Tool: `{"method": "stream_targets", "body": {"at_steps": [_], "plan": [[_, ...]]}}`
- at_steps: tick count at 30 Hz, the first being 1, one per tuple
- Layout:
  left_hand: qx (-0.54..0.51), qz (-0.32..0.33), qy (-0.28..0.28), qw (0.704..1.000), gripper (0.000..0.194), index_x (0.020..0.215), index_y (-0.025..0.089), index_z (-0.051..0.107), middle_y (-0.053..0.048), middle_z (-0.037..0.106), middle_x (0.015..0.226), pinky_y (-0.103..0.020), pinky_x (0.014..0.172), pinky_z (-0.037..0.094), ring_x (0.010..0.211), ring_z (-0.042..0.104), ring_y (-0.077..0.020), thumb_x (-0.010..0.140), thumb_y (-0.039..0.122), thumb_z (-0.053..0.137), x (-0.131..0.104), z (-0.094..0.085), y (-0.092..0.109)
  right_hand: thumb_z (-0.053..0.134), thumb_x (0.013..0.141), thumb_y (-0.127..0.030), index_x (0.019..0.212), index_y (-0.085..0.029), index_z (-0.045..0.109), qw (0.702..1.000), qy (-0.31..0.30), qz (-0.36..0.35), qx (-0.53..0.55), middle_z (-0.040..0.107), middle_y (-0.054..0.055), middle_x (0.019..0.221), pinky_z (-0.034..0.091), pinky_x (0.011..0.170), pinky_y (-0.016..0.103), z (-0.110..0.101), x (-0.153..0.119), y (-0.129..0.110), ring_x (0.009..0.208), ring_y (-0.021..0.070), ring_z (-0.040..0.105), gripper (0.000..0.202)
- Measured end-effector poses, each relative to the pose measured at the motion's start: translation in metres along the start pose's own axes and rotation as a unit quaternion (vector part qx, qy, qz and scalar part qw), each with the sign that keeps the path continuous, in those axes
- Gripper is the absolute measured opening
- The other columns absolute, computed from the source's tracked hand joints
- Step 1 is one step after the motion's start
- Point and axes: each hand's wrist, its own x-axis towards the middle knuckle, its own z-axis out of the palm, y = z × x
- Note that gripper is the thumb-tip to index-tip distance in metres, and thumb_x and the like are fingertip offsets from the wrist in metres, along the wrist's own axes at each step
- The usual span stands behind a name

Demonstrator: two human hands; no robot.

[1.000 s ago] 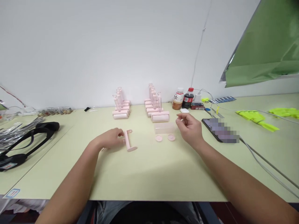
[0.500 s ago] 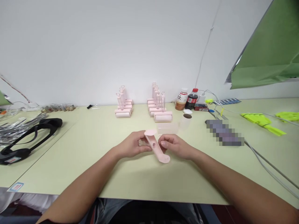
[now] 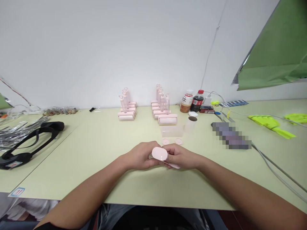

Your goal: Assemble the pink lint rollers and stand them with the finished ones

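Between both hands is a pink plastic shell (image 3: 159,154), which looks like a lint roller's housing. Its rounded oval end faces me, and a strip of it slants out to the lower right; the rest is covered by fingers. My left hand (image 3: 141,156) is closed on the shell from the left. From the right, my right hand (image 3: 184,157) grips it with bent fingers. Just beyond the hands lie two small pink round caps (image 3: 166,141). Behind these caps are a translucent cover (image 3: 171,131) and an upright white roll (image 3: 191,124) with a dark core opening.
Several pink lint rollers (image 3: 167,119) stand in two rows near the wall. Right of them are a cola bottle (image 3: 197,103) and another drink bottle (image 3: 186,102). A blurred-out dark object (image 3: 231,135) and cables lie right; a black strap-like frame (image 3: 45,140) lies left.
The pink shell has turned, so its oval end now faces me instead of its hollow inside. Both hands have come slightly nearer and closer together. The two caps have come into view.
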Motion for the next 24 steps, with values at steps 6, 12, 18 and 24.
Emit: {"method": "stream_targets", "body": {"at_steps": [6, 12, 18, 24], "plan": [[0.007, 0.025, -0.019, 0.999, 0.019, 0.1, 0.022, 0.059, -0.001, 0.07, 0.098, -0.024, 0.071, 0.044, 0.084, 0.064, -0.0148, 0.085, 0.033, 0.059, -0.001, 0.002, -0.003, 0.063, 0.084, -0.057, 0.078, -0.017, 0.049, 1.0, 0.008, -0.022, 0.017, 0.048, -0.004, 0.069, 0.03, 0.054, 0.022, 0.003, 0.0, 0.002, 0.06, 0.0088, 0.039, 0.043], [0.03, 0.018, -0.013, 0.999, 0.019, 0.099, 0.022, 0.057, -0.001, 0.07, 0.097, -0.024, 0.068, 0.043, 0.081, 0.065, -0.0154, 0.085, 0.035, 0.058, -0.001, 0.005, -0.005, 0.062, 0.087, -0.051, 0.076, -0.018, 0.048, 0.999, 0.026, -0.041, -0.014, 0.047, -0.003, 0.07, 0.032, 0.056, 0.023, 0.002, 0.0, 0.003, 0.061, 0.0093, 0.039, 0.037], [0.078, 0.033, -0.017, 0.996, 0.018, 0.1, 0.022, 0.054, -0.002, 0.07, 0.095, -0.026, 0.065, 0.041, 0.079, 0.065, -0.0164, 0.085, 0.033, 0.052, 0.0, 0.009, -0.007, 0.062, 0.086, -0.052, 0.077, -0.017, 0.05, 0.997, 0.034, -0.04, -0.053, 0.047, -0.003, 0.072, 0.031, 0.058, 0.024, -0.001, -0.002, 0.001, 0.065, 0.0106, 0.039, 0.038], [0.116, 0.052, -0.01, 0.992, 0.016, 0.098, 0.022, 0.052, -0.001, 0.069, 0.09, -0.025, 0.06, 0.04, 0.072, 0.063, -0.0152, 0.085, 0.032, 0.051, 0.0, 0.013, -0.007, 0.067, 0.083, -0.05, 0.072, -0.016, 0.049, 0.995, 0.044, -0.047, -0.077, 0.047, -0.003, 0.071, 0.032, 0.059, 0.023, -0.001, -0.003, -0.001, 0.066, 0.0105, 0.04, 0.039]]}}
